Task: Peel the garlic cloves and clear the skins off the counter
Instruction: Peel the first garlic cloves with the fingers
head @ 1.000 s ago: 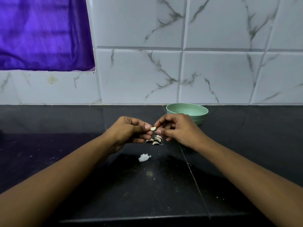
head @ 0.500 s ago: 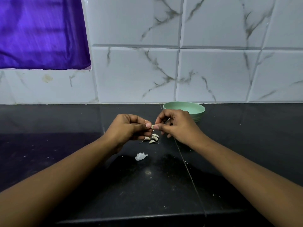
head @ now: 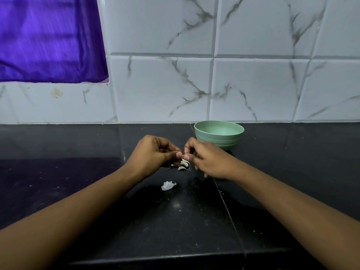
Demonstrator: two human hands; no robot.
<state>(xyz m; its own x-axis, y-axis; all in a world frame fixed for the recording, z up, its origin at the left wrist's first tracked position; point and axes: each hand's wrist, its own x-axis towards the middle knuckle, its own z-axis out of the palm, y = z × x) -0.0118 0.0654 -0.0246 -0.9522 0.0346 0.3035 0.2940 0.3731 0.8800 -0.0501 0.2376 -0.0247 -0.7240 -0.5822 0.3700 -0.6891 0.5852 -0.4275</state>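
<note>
Both hands meet over the black counter (head: 175, 221). My left hand (head: 153, 154) and my right hand (head: 206, 158) pinch one small garlic clove (head: 182, 156) between thumbs and fingertips; most of it is hidden by the fingers. Just below the hands, a few pale garlic cloves (head: 183, 166) lie in a small pile on the counter. A white scrap of garlic skin (head: 168, 185) lies nearer to me, a little left of the pile.
A pale green bowl (head: 219, 134) stands behind my right hand, close to the marbled tile wall (head: 194, 84). A purple cloth (head: 50, 39) hangs at the upper left. Tiny skin flecks dot the counter.
The clove, which showed plainly between the fingertips a second ago, is now nearly covered as both thumbs have closed in on it. The hands stay in the same place.
</note>
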